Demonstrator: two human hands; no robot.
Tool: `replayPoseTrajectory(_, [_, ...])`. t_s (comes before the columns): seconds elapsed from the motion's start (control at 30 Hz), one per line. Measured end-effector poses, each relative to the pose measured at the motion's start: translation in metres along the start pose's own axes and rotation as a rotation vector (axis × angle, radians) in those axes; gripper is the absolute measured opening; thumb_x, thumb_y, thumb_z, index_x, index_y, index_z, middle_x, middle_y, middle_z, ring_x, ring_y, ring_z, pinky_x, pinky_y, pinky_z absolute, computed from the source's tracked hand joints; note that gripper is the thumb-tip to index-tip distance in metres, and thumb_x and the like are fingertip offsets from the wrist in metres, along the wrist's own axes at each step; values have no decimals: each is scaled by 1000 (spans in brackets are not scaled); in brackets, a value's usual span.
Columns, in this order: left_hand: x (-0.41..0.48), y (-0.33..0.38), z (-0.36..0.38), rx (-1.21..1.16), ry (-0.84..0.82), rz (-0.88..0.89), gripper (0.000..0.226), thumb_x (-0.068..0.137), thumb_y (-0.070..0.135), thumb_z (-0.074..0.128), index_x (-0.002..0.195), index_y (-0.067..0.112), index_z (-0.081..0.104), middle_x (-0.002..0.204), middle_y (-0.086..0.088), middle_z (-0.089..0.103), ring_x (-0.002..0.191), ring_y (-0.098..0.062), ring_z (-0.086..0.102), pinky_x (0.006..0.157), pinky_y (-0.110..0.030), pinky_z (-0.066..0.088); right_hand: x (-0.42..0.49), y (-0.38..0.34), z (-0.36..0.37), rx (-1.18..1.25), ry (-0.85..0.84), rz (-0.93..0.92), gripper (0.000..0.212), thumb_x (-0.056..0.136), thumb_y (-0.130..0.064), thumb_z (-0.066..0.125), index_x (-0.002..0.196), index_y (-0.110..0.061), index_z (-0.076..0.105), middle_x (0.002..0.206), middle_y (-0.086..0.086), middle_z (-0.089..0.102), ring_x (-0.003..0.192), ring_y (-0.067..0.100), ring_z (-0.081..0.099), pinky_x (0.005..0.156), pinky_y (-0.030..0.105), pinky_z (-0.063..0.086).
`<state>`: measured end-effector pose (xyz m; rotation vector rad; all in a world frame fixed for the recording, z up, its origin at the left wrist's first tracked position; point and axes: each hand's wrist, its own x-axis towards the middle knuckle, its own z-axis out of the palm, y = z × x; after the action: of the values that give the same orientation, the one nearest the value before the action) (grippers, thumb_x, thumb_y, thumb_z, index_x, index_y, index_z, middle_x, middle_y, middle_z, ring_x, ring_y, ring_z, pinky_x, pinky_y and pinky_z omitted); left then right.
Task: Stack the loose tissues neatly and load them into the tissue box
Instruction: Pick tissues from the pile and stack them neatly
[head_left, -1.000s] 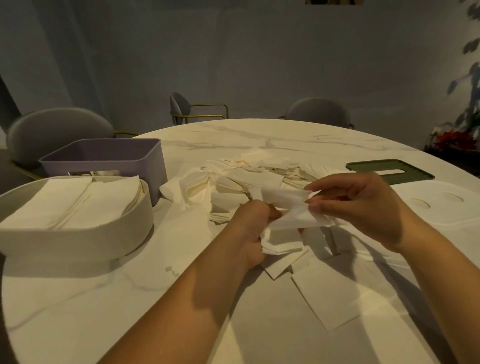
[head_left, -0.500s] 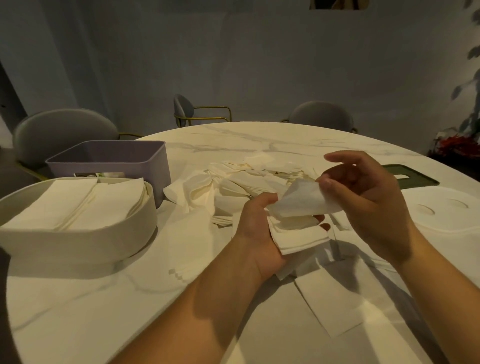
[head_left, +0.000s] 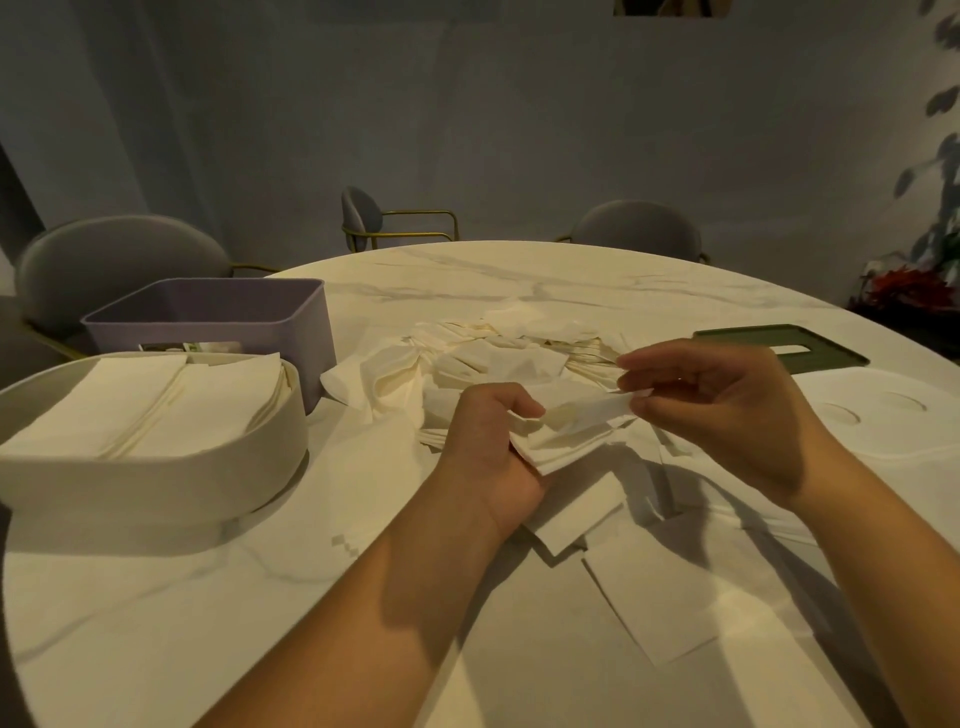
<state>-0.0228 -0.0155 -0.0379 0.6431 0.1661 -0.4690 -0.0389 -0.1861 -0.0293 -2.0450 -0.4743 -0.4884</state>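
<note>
Left hand (head_left: 488, 441) is seen raised just above the marble table (head_left: 156, 623), its fingers curled round a small stack of folded tissues (head_left: 561, 447), which is gripped from the left side with the thumb laid over the top edge. Right hand (head_left: 722, 410) is held just beside it. The right end of the top tissue (head_left: 592, 408) of that stack is pinched between its thumb and fingertips, and the remaining fingers are loosely bent above. The pinched sheet is drawn out flat between the two hands.

A pile of loose tissues (head_left: 493, 353) is spread on the table just behind the hands, crumpled and overlapping. More flat sheets (head_left: 660, 603) are laid on the table below and in front of the hands, partly covered by shadow.

The white oval tissue box (head_left: 156, 478) is placed near the left edge of the table, well apart from the hands. It is filled with neatly stacked tissues (head_left: 156, 405), which reach to about its rim and are parted by a seam down the middle. A purple box (head_left: 208, 317) is set just behind it; whether the two touch cannot be told. A green lid (head_left: 826, 353) with a slot is laid flat at the far right, and a white lid (head_left: 883, 426) with round recesses is laid just in front of it. Grey chairs (head_left: 119, 260) are drawn up round the far side of the table
</note>
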Motion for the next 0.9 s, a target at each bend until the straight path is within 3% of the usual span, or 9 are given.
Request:
replayPoseTrajectory(0.17, [0,-1,2,-40,-20,28,42,77,-16,28,104,-3,57,104,-24,63,90,-40,61,68,-41,57,2,4,1,-124,-3,-48,28,78,-11,70,79,-39,67,92,-15,67,89,7,64,78,10,51])
replayPoseTrajectory(0.27, [10,-2,-3,-28,-21,28,71,63,-23,30,127,-1,50,124,-28,56,106,-44,58,59,-45,60,3,4,1,-77,-2,-32,24,78,-14,70,78,-38,69,102,-17,65,97,5,63,81,12,51])
replayPoseTrajectory(0.37, [18,-3,-6,41,65,61,93,48,-22,35,136,9,45,128,-25,54,110,-44,57,52,-35,57,3,3,2,-67,7,-27,21,80,-13,68,77,-34,69,112,-15,63,105,10,61,87,21,52])
replayPoseTrajectory(0.5, [14,-2,-3,42,77,78,73,71,-24,25,134,8,46,126,-24,55,98,-41,59,47,-35,57,2,1,1,-8,-7,9,15,81,-12,67,83,-28,67,121,-13,60,112,11,59,95,22,49])
replayPoseTrajectory(0.6, [14,-1,-3,8,46,72,73,71,-23,24,133,8,47,125,-25,57,103,-43,59,55,-41,58,1,1,1,-26,-78,10,31,75,-14,73,95,-36,65,122,-20,56,114,2,55,97,12,43])
replayPoseTrajectory(0.67, [16,-1,-5,11,33,70,78,67,-23,25,135,9,46,127,-25,55,109,-44,57,58,-43,59,1,0,3,-95,-93,-3,28,76,-15,73,90,-39,66,118,-25,55,111,-5,53,92,7,43])
replayPoseTrajectory(0.77, [18,-1,-5,28,34,53,80,67,-23,26,137,11,43,129,-25,52,109,-44,56,53,-40,59,3,-2,3,-116,-57,0,12,74,-28,67,79,-39,69,112,-26,58,109,-5,54,91,14,44])
replayPoseTrajectory(0.83, [15,0,-4,32,43,61,74,71,-23,25,135,10,42,128,-24,52,101,-42,58,48,-37,57,2,-4,3,-122,-63,1,10,69,-38,63,77,-38,69,111,-26,59,109,-3,55,91,18,45])
replayPoseTrajectory(0.9, [14,2,-3,31,60,83,70,76,-22,24,134,12,43,126,-23,54,90,-38,59,46,-36,57,1,-4,3,-86,-58,6,5,73,-33,66,75,-35,70,111,-25,61,107,-3,57,90,16,46])
